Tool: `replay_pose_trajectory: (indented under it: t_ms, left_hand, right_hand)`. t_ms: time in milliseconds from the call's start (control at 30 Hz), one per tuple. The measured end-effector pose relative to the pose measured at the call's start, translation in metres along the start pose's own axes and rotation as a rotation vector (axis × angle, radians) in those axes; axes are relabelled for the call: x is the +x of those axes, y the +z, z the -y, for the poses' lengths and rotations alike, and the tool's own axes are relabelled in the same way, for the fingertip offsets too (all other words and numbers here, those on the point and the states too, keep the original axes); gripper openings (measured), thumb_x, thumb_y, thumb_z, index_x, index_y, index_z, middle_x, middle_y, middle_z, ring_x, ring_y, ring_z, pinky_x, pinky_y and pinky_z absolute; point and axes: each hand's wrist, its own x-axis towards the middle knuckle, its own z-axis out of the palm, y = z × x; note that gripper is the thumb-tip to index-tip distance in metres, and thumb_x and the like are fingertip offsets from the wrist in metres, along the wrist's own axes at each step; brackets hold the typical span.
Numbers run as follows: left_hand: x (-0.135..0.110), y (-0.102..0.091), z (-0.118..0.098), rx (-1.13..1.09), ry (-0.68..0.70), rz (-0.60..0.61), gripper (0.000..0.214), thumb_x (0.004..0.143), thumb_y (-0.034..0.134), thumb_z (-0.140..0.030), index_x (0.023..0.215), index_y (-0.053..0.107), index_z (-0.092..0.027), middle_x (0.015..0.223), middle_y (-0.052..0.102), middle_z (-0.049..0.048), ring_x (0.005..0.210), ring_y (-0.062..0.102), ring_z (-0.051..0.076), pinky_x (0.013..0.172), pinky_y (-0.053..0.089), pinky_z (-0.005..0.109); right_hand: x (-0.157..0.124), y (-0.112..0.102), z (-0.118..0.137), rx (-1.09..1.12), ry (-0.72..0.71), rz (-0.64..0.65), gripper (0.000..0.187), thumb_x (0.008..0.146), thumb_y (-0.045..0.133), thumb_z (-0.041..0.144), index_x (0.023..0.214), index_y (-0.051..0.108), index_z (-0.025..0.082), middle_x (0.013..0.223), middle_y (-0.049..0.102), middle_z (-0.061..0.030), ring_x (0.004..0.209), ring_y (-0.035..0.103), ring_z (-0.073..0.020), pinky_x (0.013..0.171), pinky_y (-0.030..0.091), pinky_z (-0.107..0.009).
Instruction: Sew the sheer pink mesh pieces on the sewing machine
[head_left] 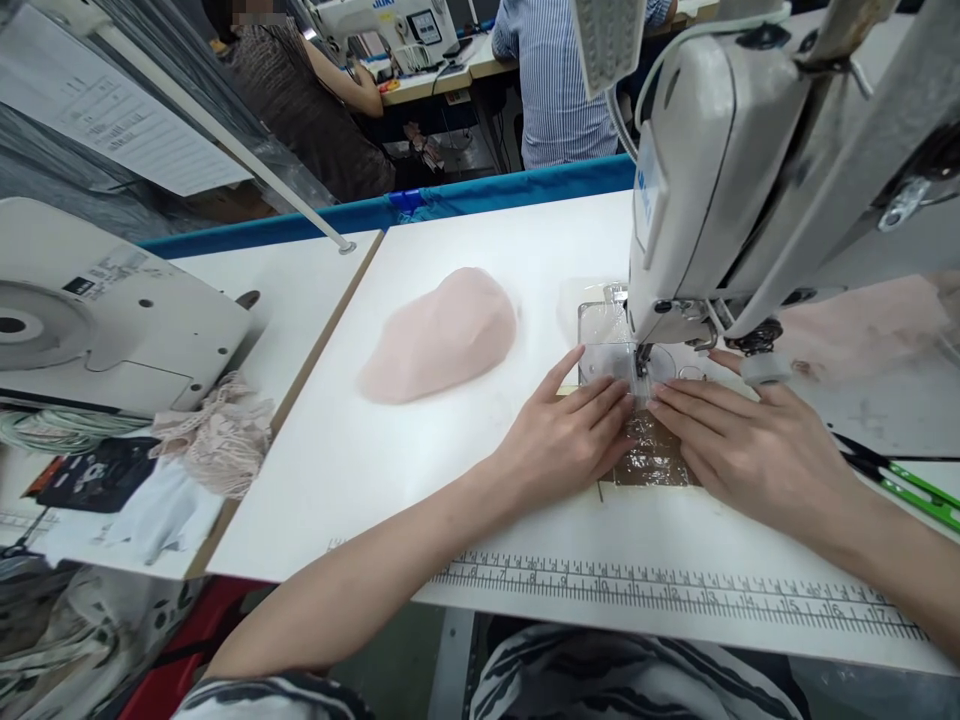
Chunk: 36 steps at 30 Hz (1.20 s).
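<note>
My left hand [566, 435] lies with its fingers stretched out on the bed of a white sewing machine [701, 190], just left of the needle and presser foot [643, 358]. Opposite it, my right hand [765, 445] rests flat, fingertips close to the foot's right side. Any cloth under the fingertips is too hidden to make out. Between the hands shows a brown patch covered with shiny clear tape [652, 455]. A pale pink cloth piece [446, 335] lies on the white table [420, 480], left of my left hand.
More pink cloth [870, 325] lies right of the machine head. Green-handled scissors [907, 485] are beside my right forearm. A printed ruler [675, 590] runs along the front edge. Another machine [97, 310] and a thread bundle [225, 440] stand left. Two people sit beyond the blue edge [510, 190].
</note>
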Motion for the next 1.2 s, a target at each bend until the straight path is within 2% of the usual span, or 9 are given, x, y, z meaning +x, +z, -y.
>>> replay_pose_trajectory:
  t_ms: [200, 333, 400, 567, 833, 933, 1100, 1200]
  left_hand:
    - [0.001, 0.002, 0.002, 0.036, -0.010, 0.008, 0.032, 0.102, 0.049, -0.032, 0.120, 0.069, -0.014, 0.121, 0.072, 0.0091, 0.115, 0.069, 0.022, 0.121, 0.035, 0.054]
    - [0.002, 0.005, 0.006, 0.038, -0.018, 0.021, 0.038, 0.102, 0.049, -0.035, 0.123, 0.067, -0.009, 0.122, 0.071, 0.0132, 0.117, 0.067, 0.025, 0.121, 0.033, 0.057]
    - [0.003, 0.006, 0.008, 0.023, -0.027, 0.032, 0.040, 0.102, 0.049, -0.036, 0.124, 0.066, -0.007, 0.123, 0.070, 0.0141, 0.118, 0.067, 0.026, 0.121, 0.033, 0.058]
    - [0.008, 0.009, 0.013, 0.017, -0.063, 0.042, 0.040, 0.102, 0.047, -0.041, 0.124, 0.066, -0.013, 0.124, 0.070, 0.0113, 0.118, 0.067, 0.025, 0.120, 0.033, 0.058]
    - [0.014, 0.012, 0.019, -0.004, -0.105, 0.074, 0.045, 0.103, 0.043, -0.043, 0.129, 0.064, -0.012, 0.128, 0.068, 0.0131, 0.122, 0.064, 0.027, 0.121, 0.031, 0.058]
    - [0.014, 0.012, 0.019, 0.000, -0.108, 0.080, 0.047, 0.104, 0.043, -0.043, 0.129, 0.062, -0.010, 0.130, 0.066, 0.0132, 0.124, 0.063, 0.026, 0.120, 0.032, 0.056]
    - [0.011, 0.013, 0.022, 0.054, -0.151, 0.064, 0.049, 0.103, 0.043, -0.045, 0.131, 0.061, -0.009, 0.136, 0.063, 0.0135, 0.129, 0.058, 0.028, 0.119, 0.035, 0.052]
    - [0.011, 0.011, 0.025, 0.078, -0.200, 0.058, 0.048, 0.102, 0.045, -0.045, 0.128, 0.062, -0.008, 0.131, 0.065, 0.0158, 0.123, 0.062, 0.030, 0.116, 0.036, 0.054]
  right_hand:
    - [0.001, 0.002, -0.002, -0.024, 0.009, 0.011, 0.029, 0.092, 0.049, 0.003, 0.109, 0.072, 0.008, 0.112, 0.074, -0.0128, 0.098, 0.072, -0.0227, 0.096, 0.049, -0.043]
    - [0.003, 0.005, -0.004, -0.034, 0.026, 0.029, 0.032, 0.089, 0.049, 0.003, 0.110, 0.073, 0.009, 0.114, 0.074, -0.0142, 0.092, 0.073, -0.0240, 0.097, 0.049, -0.046]
    - [0.003, 0.007, -0.005, -0.019, 0.051, 0.044, 0.035, 0.089, 0.047, 0.002, 0.112, 0.073, 0.011, 0.114, 0.073, -0.0133, 0.096, 0.073, -0.0257, 0.098, 0.049, -0.048]
    - [0.005, 0.009, -0.009, 0.042, 0.129, 0.095, 0.040, 0.090, 0.046, 0.005, 0.117, 0.072, 0.020, 0.118, 0.072, -0.0084, 0.104, 0.071, -0.0281, 0.103, 0.048, -0.053]
    - [0.007, 0.008, -0.010, -0.032, 0.103, 0.102, 0.038, 0.091, 0.043, 0.007, 0.116, 0.070, 0.016, 0.119, 0.072, -0.0104, 0.108, 0.069, -0.0290, 0.108, 0.043, -0.056]
    - [0.006, 0.007, -0.012, -0.061, 0.100, 0.079, 0.035, 0.092, 0.045, 0.009, 0.115, 0.070, 0.015, 0.111, 0.075, -0.0095, 0.102, 0.071, -0.0281, 0.108, 0.042, -0.055]
    - [0.004, 0.003, -0.017, -0.096, 0.137, 0.073, 0.035, 0.093, 0.044, 0.013, 0.114, 0.072, 0.020, 0.088, 0.078, -0.0048, 0.073, 0.070, -0.0262, 0.102, 0.044, -0.058]
    - [0.003, 0.000, -0.018, -0.088, 0.145, 0.058, 0.033, 0.092, 0.046, 0.012, 0.109, 0.074, 0.020, 0.090, 0.078, -0.0052, 0.067, 0.068, -0.0241, 0.097, 0.048, -0.054]
